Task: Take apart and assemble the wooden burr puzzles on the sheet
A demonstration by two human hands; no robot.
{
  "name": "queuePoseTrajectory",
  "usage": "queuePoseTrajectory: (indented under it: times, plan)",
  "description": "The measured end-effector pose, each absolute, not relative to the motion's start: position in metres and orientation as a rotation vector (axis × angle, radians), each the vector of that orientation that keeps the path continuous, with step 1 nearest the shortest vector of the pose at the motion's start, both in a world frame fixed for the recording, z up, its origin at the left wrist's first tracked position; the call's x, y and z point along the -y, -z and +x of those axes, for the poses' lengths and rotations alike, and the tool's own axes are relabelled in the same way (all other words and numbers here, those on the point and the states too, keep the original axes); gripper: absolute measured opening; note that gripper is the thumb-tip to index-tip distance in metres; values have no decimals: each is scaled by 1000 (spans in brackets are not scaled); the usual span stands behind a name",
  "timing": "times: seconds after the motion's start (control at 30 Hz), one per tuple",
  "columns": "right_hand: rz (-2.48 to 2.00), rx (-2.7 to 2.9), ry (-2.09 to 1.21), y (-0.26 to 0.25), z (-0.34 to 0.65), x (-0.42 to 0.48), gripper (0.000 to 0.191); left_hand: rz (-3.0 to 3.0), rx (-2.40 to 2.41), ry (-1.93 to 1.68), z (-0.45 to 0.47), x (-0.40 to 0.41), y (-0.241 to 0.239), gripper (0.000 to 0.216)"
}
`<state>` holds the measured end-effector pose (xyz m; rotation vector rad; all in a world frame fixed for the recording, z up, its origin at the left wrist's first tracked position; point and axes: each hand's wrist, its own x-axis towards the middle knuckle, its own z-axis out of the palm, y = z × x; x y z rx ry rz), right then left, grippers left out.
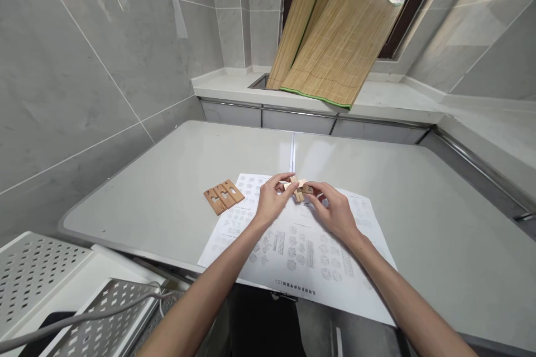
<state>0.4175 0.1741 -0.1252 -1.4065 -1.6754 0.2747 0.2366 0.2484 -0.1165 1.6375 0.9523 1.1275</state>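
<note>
Forearms stretched over the near table edge, I pinch a small pale wooden interlocking puzzle cluster (298, 188) between both hands, just above a white printed instruction sheet (293, 245). My left hand (271, 199) grips its near-left side with thumb and fingertips; my right hand (333, 211) closes on the right end, apparently so the pieces stay aligned over the diagrams. Three flat brown notched wooden pieces (223, 196) lie side by side left of the sheet on the grey table (159, 189). Beyond, a rolled bamboo mat (335, 39) leans against the window.
</note>
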Motion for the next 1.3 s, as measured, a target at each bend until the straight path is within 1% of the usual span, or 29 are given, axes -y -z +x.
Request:
queuePoseTrajectory:
  times: [0.07,0.27,0.43,0.57,0.63,0.77,0.83,1.07,1.3]
  plan:
    - [-1413,1673,-278,126,418,-174,28,1610,-967,-1132,237,-248,117,40]
    - [-1397,1658,-321,126,418,-174,28,1612,-968,-1120,237,-249,117,35]
    - [-1377,1676,-341,124,417,-173,28,1603,-944,-1100,237,-250,118,38]
    - [-1384,1584,-383,124,418,-175,28,1573,-891,-1086,238,-250,121,42]
    - [-1398,1501,-422,125,419,-177,30,1561,-829,-1060,239,-249,121,48]
    - [-1403,1341,-575,127,423,-180,37,1575,-732,-957,238,-248,119,72]
    - [-1373,1307,-656,127,424,-181,40,1591,-736,-910,237,-249,118,78]
    - [-1313,1303,-756,125,427,-180,40,1788,-927,-867,233,-246,109,72]
    - [-1313,1392,-576,122,429,-181,33,1807,-855,-866,234,-244,108,70]
